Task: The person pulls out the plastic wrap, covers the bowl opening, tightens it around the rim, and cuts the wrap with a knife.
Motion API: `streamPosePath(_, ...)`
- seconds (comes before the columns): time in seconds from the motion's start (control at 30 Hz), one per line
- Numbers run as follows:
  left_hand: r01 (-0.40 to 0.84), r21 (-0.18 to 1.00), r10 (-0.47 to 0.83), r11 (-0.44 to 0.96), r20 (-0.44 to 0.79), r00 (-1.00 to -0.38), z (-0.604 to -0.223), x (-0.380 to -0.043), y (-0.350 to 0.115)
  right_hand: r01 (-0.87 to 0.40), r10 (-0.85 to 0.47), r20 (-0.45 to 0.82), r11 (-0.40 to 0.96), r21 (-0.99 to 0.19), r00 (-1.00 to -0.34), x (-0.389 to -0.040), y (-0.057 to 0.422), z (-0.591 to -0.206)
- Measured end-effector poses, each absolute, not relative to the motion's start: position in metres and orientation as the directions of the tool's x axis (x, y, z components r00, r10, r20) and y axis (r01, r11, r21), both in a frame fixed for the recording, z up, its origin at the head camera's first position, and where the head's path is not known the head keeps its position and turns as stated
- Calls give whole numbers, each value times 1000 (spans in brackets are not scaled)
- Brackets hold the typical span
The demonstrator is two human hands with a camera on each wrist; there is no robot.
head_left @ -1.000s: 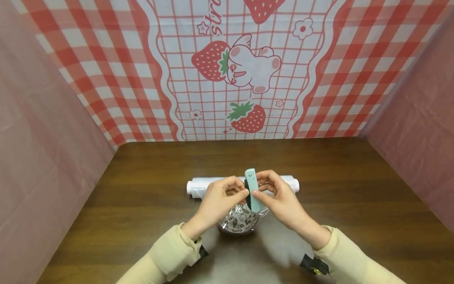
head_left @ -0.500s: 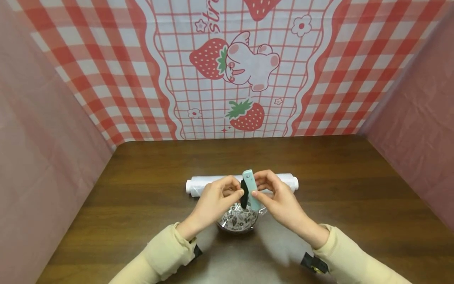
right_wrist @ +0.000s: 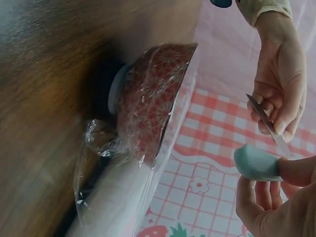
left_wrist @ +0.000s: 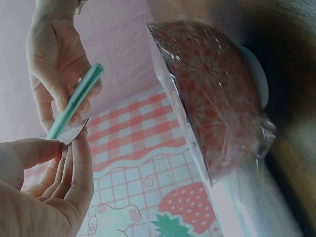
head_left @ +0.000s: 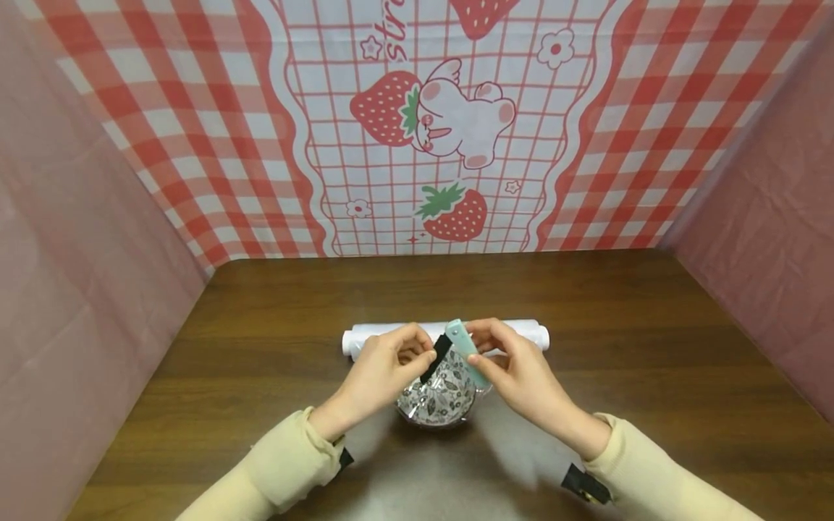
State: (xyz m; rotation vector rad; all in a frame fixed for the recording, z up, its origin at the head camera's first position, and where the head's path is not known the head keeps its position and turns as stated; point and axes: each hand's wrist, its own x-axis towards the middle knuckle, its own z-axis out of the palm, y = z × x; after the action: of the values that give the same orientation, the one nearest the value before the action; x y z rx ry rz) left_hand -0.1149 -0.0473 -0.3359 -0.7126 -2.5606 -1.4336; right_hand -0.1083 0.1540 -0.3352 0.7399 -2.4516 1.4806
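Over the bowl, both hands hold a small folding knife (head_left: 463,343) with a mint-green handle and a dark blade. My left hand (head_left: 384,367) pinches the blade (left_wrist: 75,132) between thumb and fingers. The green handle (right_wrist: 257,164) is gripped by my right hand (head_left: 517,369). Blade and handle stand at an angle, joined near the top in the head view. Below them sits a bowl (head_left: 438,399) with a floral pattern inside and a red patterned outside (left_wrist: 212,94), covered in clear plastic wrap.
A white roll of plastic wrap (head_left: 360,339) lies across the wooden table (head_left: 260,318) just behind the bowl; loose film (right_wrist: 101,140) bunches beside the bowl. A checked strawberry cloth (head_left: 384,195) hangs at the back, with pink cloth (head_left: 762,181) at both sides.
My left hand has moved left and swung the blade away from the handle, so the knife has opened wider. The right hand has tilted the handle slightly and stayed nearly in place.
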Motion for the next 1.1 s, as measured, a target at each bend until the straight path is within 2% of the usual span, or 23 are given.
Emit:
streamPosePath(0.5, 636, 559, 512, 532, 386, -767, -320, -118, -66, -658, -410, 516, 508, -556, -752, -107, 163, -335)
streamPosePath(0.8, 666, 519, 532, 536, 405, -744, -320, -121, -69, -724, -472, 562, 554, -411, -679, -109, 165, -334)
streamPosePath(1.1, 683, 444, 532, 581, 428, -731, -318, -127, -72, -740, -531, 534, 586, -330, -658, -114, 166, -331)
